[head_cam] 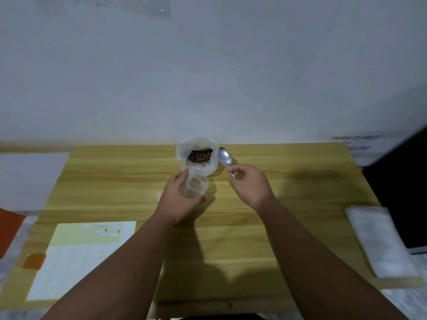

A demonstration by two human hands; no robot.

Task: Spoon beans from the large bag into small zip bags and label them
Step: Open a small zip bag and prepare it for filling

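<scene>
A large clear bag (pixel 182 150) stands open at the far middle of the wooden table (pixel 288 188), with brown beans (pixel 200 155) inside. My left hand (pixel 179 198) holds a small clear zip bag (pixel 196 184) just in front of it, fingers curled around the sides, mouth held open. A metal spoon (pixel 225 156) lies to the right of the large bag with its bowl on the table. My right hand (pixel 248 185) pinches the spoon's handle end between thumb and fingertips.
A sheet of white labels on yellow backing (pixel 76 257) lies at the near left, with an orange piece (pixel 34 261) beside it. A stack of white bags (pixel 381 241) lies at the right edge. A pale wall rises behind the table.
</scene>
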